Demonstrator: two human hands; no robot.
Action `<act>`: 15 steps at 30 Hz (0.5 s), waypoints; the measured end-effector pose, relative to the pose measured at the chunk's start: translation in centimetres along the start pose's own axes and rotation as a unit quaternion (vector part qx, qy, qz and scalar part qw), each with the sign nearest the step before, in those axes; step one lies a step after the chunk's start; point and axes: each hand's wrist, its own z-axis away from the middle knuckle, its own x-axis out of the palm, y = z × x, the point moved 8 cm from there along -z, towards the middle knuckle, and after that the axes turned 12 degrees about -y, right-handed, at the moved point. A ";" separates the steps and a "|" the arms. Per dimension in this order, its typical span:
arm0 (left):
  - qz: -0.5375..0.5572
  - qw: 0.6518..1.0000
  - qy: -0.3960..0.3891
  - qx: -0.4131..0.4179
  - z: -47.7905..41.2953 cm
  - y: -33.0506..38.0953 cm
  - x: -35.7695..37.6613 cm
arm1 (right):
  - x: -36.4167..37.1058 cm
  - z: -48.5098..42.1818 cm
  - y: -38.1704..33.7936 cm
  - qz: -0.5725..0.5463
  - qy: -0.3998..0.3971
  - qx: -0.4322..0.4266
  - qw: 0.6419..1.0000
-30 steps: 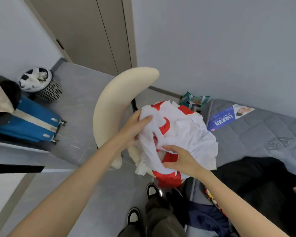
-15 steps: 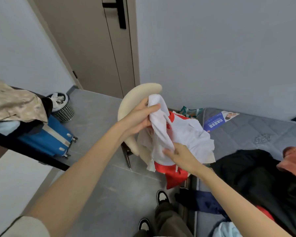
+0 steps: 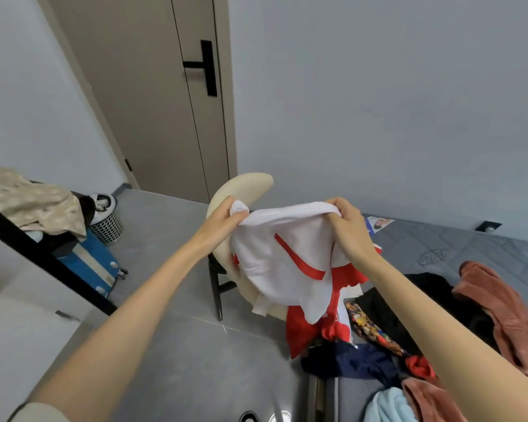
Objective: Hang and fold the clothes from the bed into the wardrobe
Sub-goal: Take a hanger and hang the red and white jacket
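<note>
A white and red garment (image 3: 284,263) hangs in the air between both my hands, above the floor by the bed's edge. My left hand (image 3: 226,217) grips its upper left edge. My right hand (image 3: 348,229) grips its upper right edge. Its red lower part droops toward the bed's corner. On the grey mattress (image 3: 457,248) lie more clothes: a black garment (image 3: 433,300), a rust-brown one (image 3: 506,312), a navy one (image 3: 348,360), a patterned one (image 3: 369,327) and a light blue one (image 3: 387,406).
A cream curved-back chair (image 3: 238,190) with black legs stands behind the garment. At the left are a black rail (image 3: 37,254) with a beige cloth (image 3: 28,202) over it, a blue suitcase (image 3: 89,263) and a mesh bin (image 3: 105,220). A closed door (image 3: 153,95) is ahead.
Both hands rose and moved apart, spreading the garment's top edge between them; the right hand shifted from its lower middle to the upper right edge. The view tilted upward.
</note>
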 end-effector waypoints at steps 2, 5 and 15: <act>-0.040 0.999 -0.008 0.003 1.0 0.0 0.7 | 0.5 0.5 0.6 0.058 -0.059 0.006 0.997; 0.041 0.999 -0.028 0.002 2.5 0.9 2.3 | 3.0 2.3 2.2 0.233 -0.202 0.012 0.951; 0.208 0.976 0.054 0.023 9.0 2.3 4.9 | 6.7 8.9 2.0 0.054 -0.429 -0.023 0.901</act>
